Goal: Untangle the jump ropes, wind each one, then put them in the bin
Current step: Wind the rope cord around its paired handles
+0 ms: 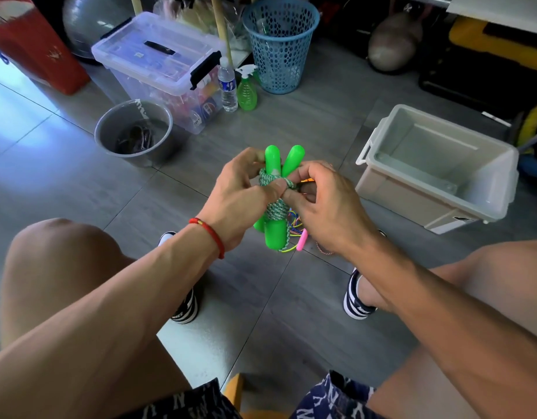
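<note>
**Q:** What do the two hands hold?

**A:** My left hand (240, 198) grips the green jump rope (274, 204): its two green handles (276, 164) stand side by side, tips up, with the green-and-white cord wound round their middles. My right hand (324, 207) pinches the cord at the wrap, fingers curled, thumb meeting my left thumb. A red string bracelet (211, 237) circles my left wrist.

**Q:** Where are the other ropes?

**A:** A tangle of coloured cords (294, 222) with a pink handle (302, 241) lies on the floor below my hands, partly hidden by them.

**Q:** And the bin?

**A:** The beige plastic bin (436, 189) stands open on the floor to my right, well apart from the rope.

**Q:** Describe the surface.

**A:** Large grey floor tiles (261, 297) with pale joints; light glares on the tiles at far left. My knees frame the view, and my striped slide sandals (185, 309) rest on the tiles.

**Q:** What else stands in the room?

**A:** Ahead left, a grey bucket (134, 131) holds dark cords. Behind it sits a clear lidded storage box (158, 65) with black latches. Just beside the box stand a water bottle (227, 86) and a green spray bottle (247, 92), near a blue mesh wastebasket (279, 46). A red object (34, 46) fills the far left corner; a kettlebell (391, 43) rests at the back.
</note>
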`<state>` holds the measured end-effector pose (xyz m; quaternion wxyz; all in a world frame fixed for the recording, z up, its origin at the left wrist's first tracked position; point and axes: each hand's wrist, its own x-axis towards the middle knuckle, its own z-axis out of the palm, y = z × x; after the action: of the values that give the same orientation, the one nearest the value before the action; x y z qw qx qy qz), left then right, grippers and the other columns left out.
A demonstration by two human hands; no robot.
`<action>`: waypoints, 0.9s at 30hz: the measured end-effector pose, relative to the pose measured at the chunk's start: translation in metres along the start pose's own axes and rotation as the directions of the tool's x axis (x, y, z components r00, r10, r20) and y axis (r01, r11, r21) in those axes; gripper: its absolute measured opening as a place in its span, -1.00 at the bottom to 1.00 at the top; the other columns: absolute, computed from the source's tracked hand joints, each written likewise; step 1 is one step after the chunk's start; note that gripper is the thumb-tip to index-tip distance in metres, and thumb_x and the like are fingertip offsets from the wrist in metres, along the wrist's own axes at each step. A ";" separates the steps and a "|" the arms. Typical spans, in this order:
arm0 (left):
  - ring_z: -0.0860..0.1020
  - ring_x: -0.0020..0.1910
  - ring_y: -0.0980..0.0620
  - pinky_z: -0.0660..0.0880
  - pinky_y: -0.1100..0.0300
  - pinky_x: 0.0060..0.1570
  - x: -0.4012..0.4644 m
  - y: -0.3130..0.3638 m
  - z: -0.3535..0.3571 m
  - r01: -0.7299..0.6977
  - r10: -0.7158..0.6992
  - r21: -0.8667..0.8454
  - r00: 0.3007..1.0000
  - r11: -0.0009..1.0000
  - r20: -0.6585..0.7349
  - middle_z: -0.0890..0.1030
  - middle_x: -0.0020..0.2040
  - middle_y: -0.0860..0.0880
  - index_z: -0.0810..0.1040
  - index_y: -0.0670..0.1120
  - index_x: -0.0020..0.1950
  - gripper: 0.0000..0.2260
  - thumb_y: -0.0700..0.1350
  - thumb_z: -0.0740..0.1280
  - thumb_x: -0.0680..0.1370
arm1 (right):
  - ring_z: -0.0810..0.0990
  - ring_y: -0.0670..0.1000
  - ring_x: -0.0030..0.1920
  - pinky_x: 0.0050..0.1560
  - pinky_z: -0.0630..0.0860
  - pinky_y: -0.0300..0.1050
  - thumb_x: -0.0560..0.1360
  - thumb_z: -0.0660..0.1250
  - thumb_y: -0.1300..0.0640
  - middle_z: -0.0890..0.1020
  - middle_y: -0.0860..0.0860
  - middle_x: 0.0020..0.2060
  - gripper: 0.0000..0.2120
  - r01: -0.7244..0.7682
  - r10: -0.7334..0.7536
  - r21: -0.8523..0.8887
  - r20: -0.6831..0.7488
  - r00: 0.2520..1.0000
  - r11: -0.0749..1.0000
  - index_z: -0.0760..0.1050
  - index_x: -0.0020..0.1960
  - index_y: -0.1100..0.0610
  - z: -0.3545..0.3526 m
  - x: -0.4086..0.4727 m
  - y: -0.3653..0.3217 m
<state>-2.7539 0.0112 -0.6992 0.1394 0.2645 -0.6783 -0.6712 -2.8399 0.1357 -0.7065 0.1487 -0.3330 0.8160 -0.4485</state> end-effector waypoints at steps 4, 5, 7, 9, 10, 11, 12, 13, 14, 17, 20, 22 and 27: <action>0.63 -0.06 -0.12 0.60 -0.10 -0.05 0.001 0.003 0.002 -0.002 0.002 0.029 1.000 1.000 0.009 0.62 0.12 -0.26 0.49 -0.27 0.10 -0.68 -0.23 0.45 0.39 | 0.66 0.04 -0.10 -0.03 0.62 0.07 0.45 0.41 0.04 0.62 0.03 -0.06 -0.85 0.058 -0.061 -0.069 -0.033 0.998 0.996 0.54 -0.05 0.09 -0.002 -0.001 0.000; 0.64 -0.06 -0.13 0.61 -0.12 -0.05 0.001 0.003 0.003 0.011 -0.011 0.024 1.000 1.000 0.028 0.61 0.13 -0.27 0.47 -0.28 0.11 -0.68 -0.26 0.48 0.43 | 0.65 0.05 -0.14 -0.04 0.60 0.05 0.44 0.38 0.04 0.63 0.02 -0.12 -0.84 0.064 -0.070 -0.102 -0.056 0.996 0.993 0.54 -0.06 0.12 -0.002 -0.001 -0.001; 0.65 -0.08 -0.06 0.63 -0.09 -0.09 0.000 0.004 0.005 0.034 -0.033 -0.010 0.997 0.999 0.077 0.61 0.14 -0.30 0.44 -0.28 0.16 -0.72 -0.30 0.45 0.52 | 0.59 0.01 -0.26 -0.13 0.52 -0.05 0.42 0.31 0.04 0.62 -0.02 -0.28 -0.83 0.062 -0.075 -0.141 -0.091 0.993 0.988 0.52 -0.09 0.12 -0.005 -0.001 -0.005; 0.65 -0.09 -0.03 0.62 0.04 -0.12 -0.001 0.006 0.004 0.039 -0.035 -0.028 0.993 0.999 0.114 0.64 0.12 -0.31 0.46 -0.23 0.20 -0.75 -0.29 0.41 0.57 | 0.53 -0.05 -0.39 -0.24 0.44 -0.12 0.41 0.31 0.01 0.61 -0.07 -0.41 -0.88 0.045 -0.058 -0.146 -0.085 0.995 0.988 0.50 -0.13 0.05 -0.010 0.001 -0.009; 0.64 -0.11 -0.03 0.61 0.08 -0.14 -0.002 0.008 0.003 0.048 -0.043 -0.039 0.990 0.998 0.131 0.65 0.08 -0.30 0.47 -0.20 0.23 -0.75 -0.28 0.40 0.58 | 0.54 -0.04 -0.41 -0.26 0.44 -0.11 0.42 0.34 0.01 0.63 -0.05 -0.45 -0.90 0.033 -0.043 -0.143 -0.067 0.997 0.989 0.50 -0.13 0.02 -0.013 0.002 -0.010; 0.64 -0.12 -0.02 0.61 0.10 -0.15 -0.002 0.009 0.000 0.060 -0.052 -0.049 0.987 0.997 0.149 0.67 0.03 -0.27 0.48 -0.18 0.27 -0.74 -0.26 0.38 0.60 | 0.56 -0.02 -0.41 -0.25 0.47 -0.08 0.44 0.38 0.03 0.64 -0.02 -0.46 -0.92 0.023 -0.030 -0.135 -0.046 0.999 0.991 0.51 -0.13 0.02 -0.016 0.002 -0.010; 0.63 -0.13 -0.01 0.60 0.11 -0.15 -0.002 0.011 -0.003 0.073 -0.062 -0.057 0.983 0.996 0.173 0.68 -0.02 -0.20 0.49 -0.16 0.30 -0.74 -0.25 0.36 0.62 | 0.56 -0.02 -0.41 -0.22 0.50 -0.06 0.44 0.41 0.07 0.64 -0.01 -0.47 -0.93 0.020 -0.023 -0.127 -0.029 0.999 0.992 0.52 -0.13 0.02 -0.018 0.003 -0.010; 0.63 -0.13 0.00 0.58 0.10 -0.14 -0.002 0.012 -0.006 0.084 -0.072 -0.054 0.978 0.995 0.198 0.68 -0.04 -0.13 0.49 -0.14 0.33 -0.73 -0.24 0.34 0.63 | 0.55 -0.03 -0.41 -0.20 0.51 -0.07 0.43 0.42 0.11 0.64 -0.02 -0.48 -0.93 0.021 -0.023 -0.125 -0.020 1.000 0.992 0.53 -0.12 0.02 -0.020 0.003 -0.009; 0.62 -0.12 -0.01 0.56 0.08 -0.12 -0.002 0.014 -0.009 0.089 -0.078 -0.040 0.972 0.995 0.220 0.68 -0.05 -0.10 0.50 -0.13 0.34 -0.73 -0.24 0.33 0.64 | 0.56 -0.05 -0.39 -0.19 0.52 -0.11 0.44 0.43 0.12 0.63 -0.05 -0.47 -0.93 0.024 -0.026 -0.127 -0.014 1.000 0.992 0.54 -0.12 0.03 -0.021 0.003 -0.009; 0.63 -0.11 -0.04 0.58 0.15 -0.16 -0.004 0.015 -0.015 0.064 -0.065 0.011 0.965 0.998 0.252 0.68 -0.01 -0.18 0.48 -0.15 0.35 -0.72 -0.27 0.31 0.64 | 0.64 -0.12 -0.29 -0.17 0.53 -0.23 0.47 0.46 0.10 0.65 -0.10 -0.38 -0.92 0.061 -0.060 -0.148 0.010 0.998 0.987 0.58 -0.08 0.07 -0.022 0.002 -0.007; 0.63 -0.13 -0.08 0.58 0.20 -0.24 -0.008 0.016 -0.015 0.048 -0.056 0.040 0.967 0.998 0.249 0.67 0.00 -0.26 0.46 -0.20 0.32 -0.74 -0.27 0.33 0.63 | 0.68 -0.02 -0.26 -0.12 0.57 -0.05 0.49 0.44 0.14 0.70 0.01 -0.28 -0.92 0.138 -0.136 -0.188 0.024 0.990 0.972 0.59 -0.06 0.14 -0.022 0.002 -0.005; 0.61 -0.15 -0.09 0.55 0.22 -0.29 -0.008 0.015 -0.013 0.043 -0.054 0.053 0.971 0.998 0.233 0.66 -0.01 -0.31 0.46 -0.19 0.29 -0.75 -0.26 0.35 0.62 | 0.69 0.08 -0.21 -0.11 0.55 0.04 0.49 0.42 0.16 0.71 0.09 -0.24 -0.91 0.183 -0.184 -0.244 0.020 0.983 0.952 0.58 -0.05 0.18 -0.020 0.001 -0.006; 0.61 -0.11 -0.14 0.52 -0.07 -0.14 -0.002 0.016 -0.014 0.059 -0.070 0.053 0.969 0.997 0.236 0.69 0.00 -0.23 0.51 -0.10 0.25 -0.76 -0.15 0.40 0.60 | 0.67 0.25 -0.12 -0.11 0.54 0.14 0.53 0.35 0.18 0.69 0.19 -0.17 -0.88 0.269 -0.292 -0.367 -0.005 0.957 0.890 0.53 0.01 0.24 -0.018 0.005 -0.007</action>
<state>-2.7472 -0.0002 -0.6825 0.0292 0.2074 -0.6962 -0.6866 -2.8508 0.1410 -0.6899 -0.0064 -0.4552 0.8321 -0.3167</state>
